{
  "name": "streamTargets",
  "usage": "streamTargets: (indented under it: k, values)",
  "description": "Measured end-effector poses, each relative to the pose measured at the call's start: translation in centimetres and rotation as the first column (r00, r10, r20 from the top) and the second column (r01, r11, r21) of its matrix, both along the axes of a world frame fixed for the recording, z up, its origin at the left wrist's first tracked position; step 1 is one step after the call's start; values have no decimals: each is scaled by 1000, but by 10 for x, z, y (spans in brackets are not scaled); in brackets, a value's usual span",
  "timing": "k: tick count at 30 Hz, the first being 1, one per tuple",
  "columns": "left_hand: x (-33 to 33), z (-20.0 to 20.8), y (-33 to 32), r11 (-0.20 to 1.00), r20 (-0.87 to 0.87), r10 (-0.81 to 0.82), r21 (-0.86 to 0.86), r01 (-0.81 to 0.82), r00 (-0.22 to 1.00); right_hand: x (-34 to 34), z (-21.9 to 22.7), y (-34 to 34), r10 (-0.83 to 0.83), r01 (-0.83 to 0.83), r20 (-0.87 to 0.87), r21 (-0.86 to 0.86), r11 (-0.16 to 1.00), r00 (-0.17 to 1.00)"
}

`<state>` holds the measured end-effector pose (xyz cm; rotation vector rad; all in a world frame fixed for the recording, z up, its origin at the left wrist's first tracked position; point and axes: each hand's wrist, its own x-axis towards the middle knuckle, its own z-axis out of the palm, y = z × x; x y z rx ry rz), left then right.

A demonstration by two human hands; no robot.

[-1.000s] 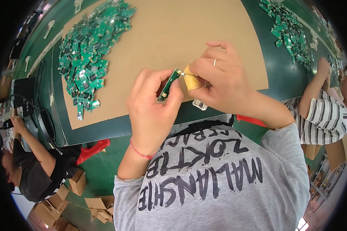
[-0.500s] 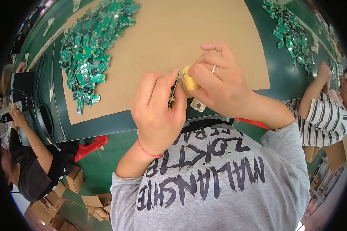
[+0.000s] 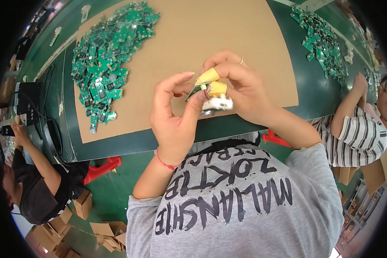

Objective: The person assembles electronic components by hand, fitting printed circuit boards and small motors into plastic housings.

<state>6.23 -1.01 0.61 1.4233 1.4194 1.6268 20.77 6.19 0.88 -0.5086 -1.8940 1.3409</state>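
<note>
In front of my chest a small green circuit board (image 3: 195,91) is held between both hands. My left hand (image 3: 175,109) is closed, its thumb against the board's near side and the other fingers curled behind. Yellow covers, (image 3: 209,76) on the index finger and another on the thumb, wrap the fingertips of my right hand (image 3: 248,88). Those two fingertips pinch the board's right end, around a small pale connector with red and dark wires. A white part (image 3: 218,103), blurred, hangs just below them and seems joined to the wires.
A heap of green circuit boards (image 3: 101,64) covers the left of the brown board sheet (image 3: 228,30) on the dark green table. Another heap (image 3: 324,47) lies far right. Co-workers sit on both sides. Open cardboard boxes (image 3: 109,232) and a red stool (image 3: 102,169) stand lower left.
My right hand has turned, so its two yellow-covered fingertips now show apart at the circuit board. The board has tilted flatter. The white part has come up from the table edge to hang below my fingers.
</note>
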Motion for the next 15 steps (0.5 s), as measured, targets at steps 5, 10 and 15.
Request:
streamTargets:
  k: [5, 10, 15]
  values:
    - [0, -10, -2, 954, -9, -103, -283, 96, 995, -2, 10, 13, -182, 159, 16, 412, 897, 983]
    - [-3, -10, -2, 470, 861, -225, -315, 825, 456, -5, 22, 27, -37, 13, 8, 856, 518, 999]
    - [9, -14, 2, 701, 966, -30, -164, 694, 258, 1, 34, 32, 2, -70, 76, 921, 384, 997]
